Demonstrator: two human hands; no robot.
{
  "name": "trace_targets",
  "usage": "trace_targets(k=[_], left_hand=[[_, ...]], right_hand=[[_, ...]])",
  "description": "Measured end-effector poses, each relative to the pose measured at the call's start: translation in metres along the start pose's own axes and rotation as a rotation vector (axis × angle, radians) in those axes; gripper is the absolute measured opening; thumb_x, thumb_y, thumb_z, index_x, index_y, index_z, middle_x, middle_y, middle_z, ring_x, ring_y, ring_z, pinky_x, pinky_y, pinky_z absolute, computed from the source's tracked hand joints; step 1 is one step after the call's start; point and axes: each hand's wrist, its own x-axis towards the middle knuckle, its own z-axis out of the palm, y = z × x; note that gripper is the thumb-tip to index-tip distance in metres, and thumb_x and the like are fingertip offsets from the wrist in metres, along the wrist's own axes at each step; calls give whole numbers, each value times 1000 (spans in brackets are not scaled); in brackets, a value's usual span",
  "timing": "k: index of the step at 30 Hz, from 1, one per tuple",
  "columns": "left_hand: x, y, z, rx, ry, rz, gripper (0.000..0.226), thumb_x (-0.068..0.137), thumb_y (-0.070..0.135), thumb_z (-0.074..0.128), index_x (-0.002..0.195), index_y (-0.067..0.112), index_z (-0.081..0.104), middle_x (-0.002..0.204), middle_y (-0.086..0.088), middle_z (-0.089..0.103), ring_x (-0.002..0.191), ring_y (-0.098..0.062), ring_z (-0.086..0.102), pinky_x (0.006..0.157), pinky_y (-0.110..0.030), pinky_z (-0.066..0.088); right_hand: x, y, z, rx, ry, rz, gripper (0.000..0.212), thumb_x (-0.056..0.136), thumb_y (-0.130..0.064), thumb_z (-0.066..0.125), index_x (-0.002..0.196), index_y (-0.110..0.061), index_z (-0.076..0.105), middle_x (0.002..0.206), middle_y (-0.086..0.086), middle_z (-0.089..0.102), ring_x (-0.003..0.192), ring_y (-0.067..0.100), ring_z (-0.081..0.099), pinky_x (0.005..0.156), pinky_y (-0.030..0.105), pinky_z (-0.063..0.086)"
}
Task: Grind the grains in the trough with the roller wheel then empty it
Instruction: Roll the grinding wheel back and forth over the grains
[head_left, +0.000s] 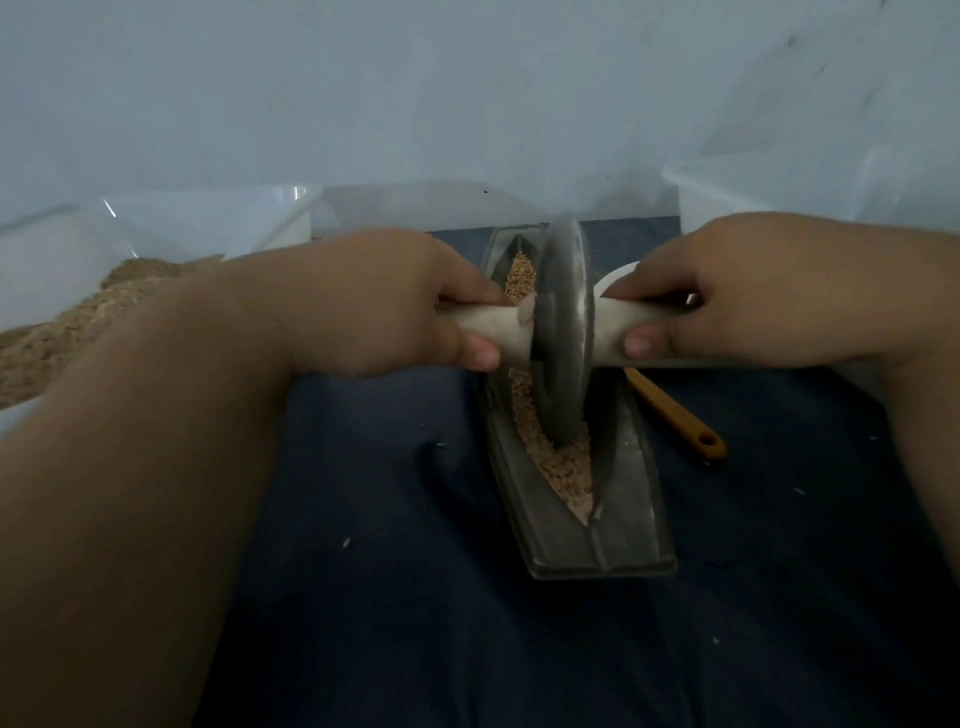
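Grains (563, 467) lay in the V-shaped channel of the trough (634, 525), a grey metal boat set lengthwise just right of the frame's centre. A coarser heap showed at its far end and a paler, finer-looking drift toward the near end. The roller wheel (563, 332) stood upright in that channel, its rim bedded in the grain near the trough's middle, so that weight pressed through it would go straight onto the meal. A pale wooden axle (498, 327) ran through the disc's hub, and each end was held. The left hand (374, 301) had its fingers curled over the left stub with the thumb underneath, and the right hand (727, 296) wrapped the right stub the same way. That even, two-sided hold seemed meant to keep the disc from tipping sideways as it rocked along the groove. Grinding looked unfinished, judging by the coarse heap at the far end, and emptying was not yet begun.

Right of the trough, running partly under the right hand, lay an orange-handled tool (675, 415); whether it touched the trough's wall I could not tell. A clear bin (156, 208) in the upper left held brownish ground meal (62, 327), likely the place for tipping out. A white bin (779, 192) stood in the upper right. Stray kernels (346, 543) dotted the dark blue cloth (363, 597). Nothing appeared to block the wheel's path along the channel.
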Motion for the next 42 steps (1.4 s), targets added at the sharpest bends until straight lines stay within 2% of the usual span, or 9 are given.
trace_targets(k=[3, 7, 11, 20, 26, 30, 37, 40, 42], left_hand=[[12, -6, 15, 1, 144, -39, 40, 85, 48, 63, 125, 44, 59, 93, 22, 58, 83, 4, 51, 73, -22, 37], [29, -13, 34, 15, 328, -163, 44, 92, 45, 57, 135, 45, 49, 125, 5, 51, 115, -20, 49, 99, -46, 41], [38, -21, 43, 26, 358, -229, 46, 95, 46, 50, 140, 41, 45, 121, 2, 54, 115, -24, 51, 97, -49, 41], [12, -20, 13, -95, 120, -84, 41, 79, 52, 71, 118, 46, 63, 91, 29, 55, 86, 12, 49, 70, -10, 29], [-1, -4, 1, -65, -12, -22, 38, 79, 63, 62, 115, 50, 64, 89, 31, 57, 89, 8, 53, 79, -19, 38], [6, -6, 9, -29, 70, -40, 33, 85, 52, 60, 115, 39, 66, 98, 17, 57, 95, -4, 55, 80, -27, 41], [38, -12, 51, 101, 555, -209, 42, 97, 38, 50, 138, 34, 51, 125, -2, 54, 114, -26, 50, 107, -42, 31], [41, -17, 53, 90, 572, -216, 41, 98, 36, 48, 139, 33, 50, 126, -2, 54, 119, -24, 48, 114, -46, 21], [40, -18, 52, 67, 543, -215, 41, 97, 38, 50, 137, 32, 52, 127, -1, 54, 117, -25, 50, 108, -45, 32]], right_hand=[[15, 10, 16, -2, 146, 45, 37, 86, -54, 56, 121, -44, 61, 97, -18, 65, 81, 1, 54, 66, 26, 37], [43, 15, 39, -87, 405, 82, 37, 92, -38, 61, 129, -35, 58, 113, 1, 65, 103, 25, 56, 78, 36, 40], [57, 10, 47, -198, 537, 78, 43, 91, -35, 61, 133, -26, 57, 125, 3, 62, 114, 31, 52, 97, 44, 37], [21, -3, 19, -184, 220, 38, 45, 84, -54, 59, 128, -43, 56, 99, -12, 60, 89, 13, 53, 67, 29, 37], [-1, -3, 2, -65, 44, 13, 56, 64, -68, 52, 118, -56, 58, 88, -31, 57, 82, -7, 54, 62, 14, 30], [17, 3, 20, -22, 169, 47, 45, 81, -48, 65, 126, -46, 59, 100, -17, 60, 90, 9, 54, 69, 28, 37], [58, 15, 56, -101, 568, 81, 50, 92, -28, 62, 140, -20, 52, 122, 12, 57, 112, 35, 48, 94, 40, 38], [64, 15, 59, -147, 603, 77, 50, 91, -28, 63, 140, -18, 52, 120, 13, 59, 108, 37, 49, 91, 42, 37], [61, 13, 57, -166, 573, 80, 52, 91, -31, 63, 140, -21, 51, 123, 10, 58, 110, 34, 47, 92, 42, 36]])
